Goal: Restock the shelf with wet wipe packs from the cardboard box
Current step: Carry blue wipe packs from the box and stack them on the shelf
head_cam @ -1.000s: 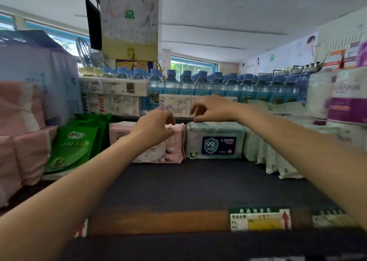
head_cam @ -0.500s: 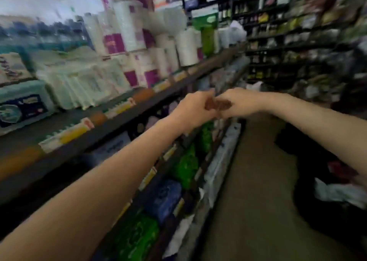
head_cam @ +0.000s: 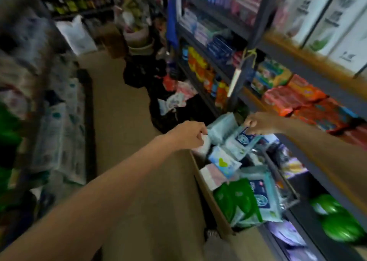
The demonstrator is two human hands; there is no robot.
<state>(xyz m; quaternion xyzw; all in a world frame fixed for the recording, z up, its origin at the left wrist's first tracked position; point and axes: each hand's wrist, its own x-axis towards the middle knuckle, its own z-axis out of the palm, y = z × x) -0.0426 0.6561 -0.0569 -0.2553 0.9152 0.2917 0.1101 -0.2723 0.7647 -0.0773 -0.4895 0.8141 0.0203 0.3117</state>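
A cardboard box (head_cam: 211,199) stands on the floor against the right-hand shelf, filled with several wet wipe packs. My left hand (head_cam: 188,134) has its fingers curled on the edge of a pale teal pack (head_cam: 221,128) at the box's far end. My right hand (head_cam: 260,122) pinches the top of a light blue pack with a dark blue label (head_cam: 241,142), which stands tilted in the box. Lower in the box lie a white-blue pack (head_cam: 223,162), a pink pack (head_cam: 211,176), green packs (head_cam: 235,199) and another blue-label pack (head_cam: 262,193). The picture is motion-blurred.
The right-hand shelf unit (head_cam: 309,68) holds orange and red packs (head_cam: 301,100), with green packs (head_cam: 335,221) low down. Black bags and loose items (head_cam: 158,86) lie on the aisle floor beyond the box. A second shelf with pale packs (head_cam: 59,133) lines the left side.
My view has swung from the top shelf with its wipe packs down to the aisle floor and the box. Both hands have dropped from shelf height to the packs in the box.
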